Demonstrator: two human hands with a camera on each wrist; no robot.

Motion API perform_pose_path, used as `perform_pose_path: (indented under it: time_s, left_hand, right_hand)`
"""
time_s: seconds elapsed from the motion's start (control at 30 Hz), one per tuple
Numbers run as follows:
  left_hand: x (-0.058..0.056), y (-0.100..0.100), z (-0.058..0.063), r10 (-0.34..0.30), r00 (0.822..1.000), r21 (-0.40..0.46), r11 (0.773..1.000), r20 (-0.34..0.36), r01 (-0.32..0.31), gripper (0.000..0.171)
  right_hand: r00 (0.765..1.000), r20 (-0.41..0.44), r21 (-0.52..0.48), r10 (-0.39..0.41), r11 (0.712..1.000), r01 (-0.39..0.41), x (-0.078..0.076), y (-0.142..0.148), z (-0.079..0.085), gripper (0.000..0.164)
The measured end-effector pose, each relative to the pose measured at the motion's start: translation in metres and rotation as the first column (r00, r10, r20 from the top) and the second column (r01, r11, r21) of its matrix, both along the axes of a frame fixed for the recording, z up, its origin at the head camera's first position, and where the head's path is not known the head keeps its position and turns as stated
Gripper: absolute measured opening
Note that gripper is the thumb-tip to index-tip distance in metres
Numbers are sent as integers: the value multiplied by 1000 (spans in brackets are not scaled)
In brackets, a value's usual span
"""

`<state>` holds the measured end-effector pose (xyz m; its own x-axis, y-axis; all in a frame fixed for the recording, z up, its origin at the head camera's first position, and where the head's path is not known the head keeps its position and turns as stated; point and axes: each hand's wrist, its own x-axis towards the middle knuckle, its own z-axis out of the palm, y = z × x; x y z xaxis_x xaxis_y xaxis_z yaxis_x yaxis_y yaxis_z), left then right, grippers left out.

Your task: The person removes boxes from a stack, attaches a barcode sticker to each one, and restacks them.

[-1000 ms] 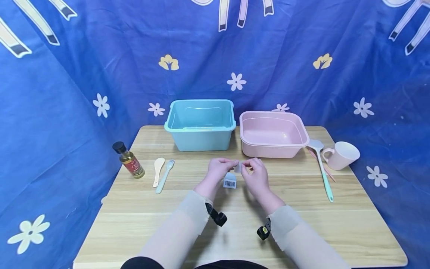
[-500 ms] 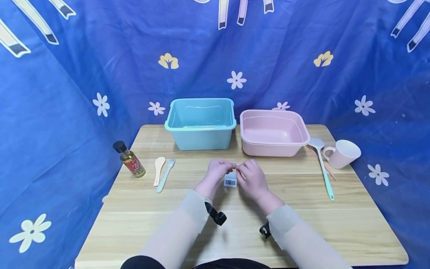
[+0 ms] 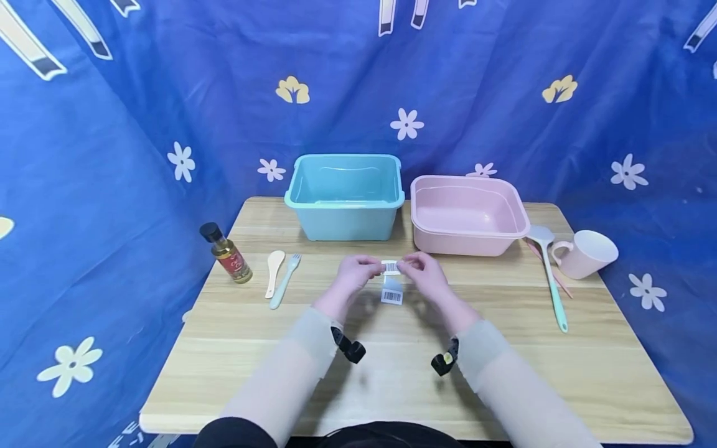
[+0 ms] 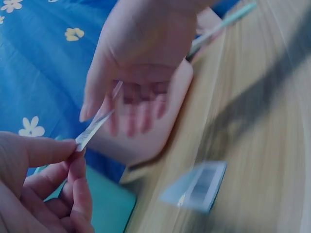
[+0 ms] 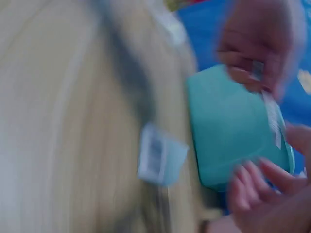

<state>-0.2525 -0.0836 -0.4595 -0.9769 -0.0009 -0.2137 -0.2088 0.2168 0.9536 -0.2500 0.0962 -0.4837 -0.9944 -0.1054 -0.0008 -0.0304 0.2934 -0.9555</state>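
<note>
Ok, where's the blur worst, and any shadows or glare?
Right wrist: worst blur, with left hand, label and table all smeared. Left wrist: right hand blurred at the fingers, left hand crisper, dark shadow across the table. Head: sharpest, soft shadows by the forearms, pale sheen on the table, small bright spot in the pink bin.

The right wrist view blurs the hands [image 5: 262, 39] and barcoded strip [image 5: 273, 119].
</note>
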Motion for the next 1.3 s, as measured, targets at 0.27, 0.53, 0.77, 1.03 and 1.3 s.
perform_pose_path:
  time_s: [0.27, 0.53, 0.77, 1.03, 1.3]
  left_hand:
    - [-4, -33, -5, -50, 996, -195, 980, -71, 35, 10]
    - [-15, -50, -6, 12, 996, -232, 972, -92, -33, 10]
    - [-35, -62, -19, 77, 986, -215, 971, -145, -107, 10]
    - [-58, -68, -22, 123, 970, -213, 962, -211, -169, 11]
    - [-72, -71, -30, 216, 952, -221, 939, -216, -263, 10]
  right_hand:
    - [954, 284, -228, 101, 973, -35, -18, -17, -6, 13]
    - [976, 217, -122, 18, 992, 9, -38, -44, -1, 13]
    - [985, 123, -4, -121, 992, 122, -51, -77, -4, 12]
    - [963, 130, -72, -237, 966, 248, -67, -106, -5, 5]
    - [940, 143, -86, -309, 942, 323, -84, -122, -7, 7]
